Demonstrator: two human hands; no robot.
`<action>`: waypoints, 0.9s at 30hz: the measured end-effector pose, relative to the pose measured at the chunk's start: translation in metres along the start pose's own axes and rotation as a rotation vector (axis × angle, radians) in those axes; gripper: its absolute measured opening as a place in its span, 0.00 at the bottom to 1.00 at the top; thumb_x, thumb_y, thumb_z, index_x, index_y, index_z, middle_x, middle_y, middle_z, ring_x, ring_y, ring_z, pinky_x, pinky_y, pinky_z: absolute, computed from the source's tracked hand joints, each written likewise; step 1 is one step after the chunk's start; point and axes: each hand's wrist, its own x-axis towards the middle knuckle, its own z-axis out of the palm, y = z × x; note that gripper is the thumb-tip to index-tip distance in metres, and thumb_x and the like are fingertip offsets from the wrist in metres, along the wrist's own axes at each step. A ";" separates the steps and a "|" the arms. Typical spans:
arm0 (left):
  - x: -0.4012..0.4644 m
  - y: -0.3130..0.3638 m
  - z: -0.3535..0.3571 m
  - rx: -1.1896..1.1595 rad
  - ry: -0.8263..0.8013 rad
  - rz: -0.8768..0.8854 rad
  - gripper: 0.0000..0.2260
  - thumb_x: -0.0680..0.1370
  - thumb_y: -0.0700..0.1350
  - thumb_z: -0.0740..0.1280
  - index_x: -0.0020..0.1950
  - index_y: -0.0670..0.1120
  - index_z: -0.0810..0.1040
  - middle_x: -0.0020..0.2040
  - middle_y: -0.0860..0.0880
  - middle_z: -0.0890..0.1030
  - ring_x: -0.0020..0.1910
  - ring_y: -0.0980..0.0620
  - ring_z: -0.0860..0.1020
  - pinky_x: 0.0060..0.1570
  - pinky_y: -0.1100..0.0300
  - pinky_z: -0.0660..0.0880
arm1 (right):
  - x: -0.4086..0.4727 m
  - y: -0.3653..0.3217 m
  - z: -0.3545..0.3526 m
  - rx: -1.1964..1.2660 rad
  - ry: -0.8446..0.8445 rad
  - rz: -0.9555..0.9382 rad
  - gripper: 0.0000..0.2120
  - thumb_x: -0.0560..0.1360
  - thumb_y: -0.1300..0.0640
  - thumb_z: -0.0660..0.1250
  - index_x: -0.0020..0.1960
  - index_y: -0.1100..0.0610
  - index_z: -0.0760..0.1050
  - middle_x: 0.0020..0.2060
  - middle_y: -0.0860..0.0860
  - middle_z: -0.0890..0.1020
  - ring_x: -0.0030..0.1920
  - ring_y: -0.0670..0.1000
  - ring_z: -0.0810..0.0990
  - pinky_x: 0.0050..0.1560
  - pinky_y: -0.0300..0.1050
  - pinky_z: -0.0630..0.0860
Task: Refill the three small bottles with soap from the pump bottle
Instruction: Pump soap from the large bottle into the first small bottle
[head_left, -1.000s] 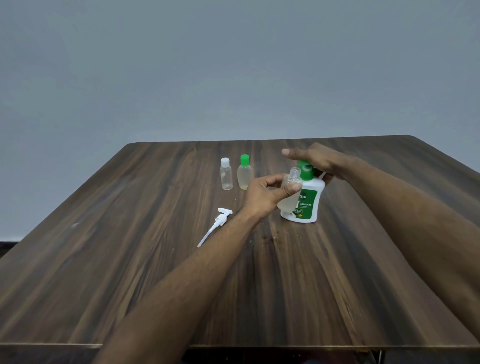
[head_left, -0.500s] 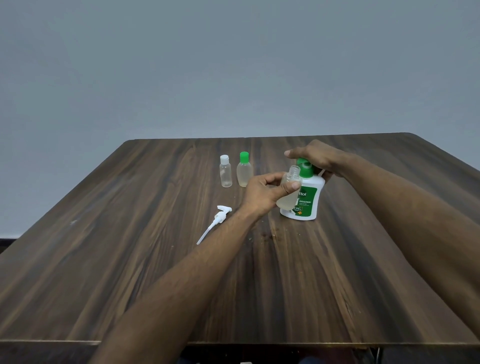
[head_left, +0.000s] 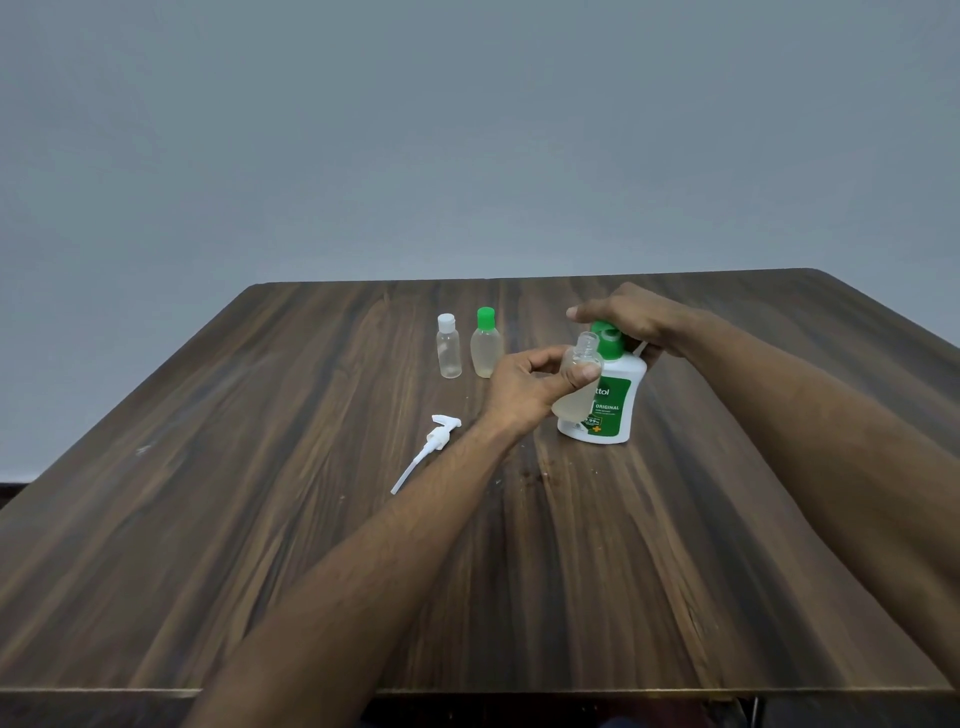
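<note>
The left hand (head_left: 524, 387) reached forward from a bare forearm, thumb and fingers curled round a small open bottle (head_left: 577, 384), holding it upright. The right hand (head_left: 631, 322) came in from the right, palm down, its fingers curled over the green top of the soap bottle (head_left: 605, 400), forefinger stretched out leftward

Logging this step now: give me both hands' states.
Left hand: grips the uncapped small clear plastic bottle.
Right hand: on the white pump bottle's green top; grip unclear.
</note>
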 end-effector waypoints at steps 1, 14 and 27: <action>-0.001 0.000 0.000 -0.002 -0.002 0.000 0.12 0.72 0.44 0.76 0.54 0.44 0.84 0.46 0.48 0.85 0.46 0.51 0.83 0.54 0.46 0.81 | -0.001 0.000 0.000 0.000 0.002 -0.005 0.24 0.77 0.37 0.66 0.46 0.60 0.79 0.37 0.56 0.84 0.33 0.55 0.85 0.32 0.46 0.78; -0.004 0.004 0.001 -0.013 0.005 0.003 0.12 0.73 0.43 0.75 0.55 0.42 0.84 0.46 0.47 0.85 0.46 0.51 0.82 0.55 0.44 0.80 | -0.004 -0.003 0.000 0.031 -0.021 0.006 0.26 0.75 0.33 0.66 0.45 0.58 0.80 0.38 0.56 0.85 0.36 0.57 0.85 0.35 0.48 0.79; -0.005 0.002 0.000 -0.027 -0.006 0.001 0.10 0.73 0.42 0.75 0.53 0.43 0.84 0.43 0.49 0.85 0.43 0.54 0.83 0.49 0.51 0.81 | -0.012 -0.007 -0.002 0.053 -0.046 0.008 0.38 0.64 0.21 0.60 0.45 0.56 0.77 0.43 0.57 0.83 0.43 0.59 0.84 0.38 0.50 0.79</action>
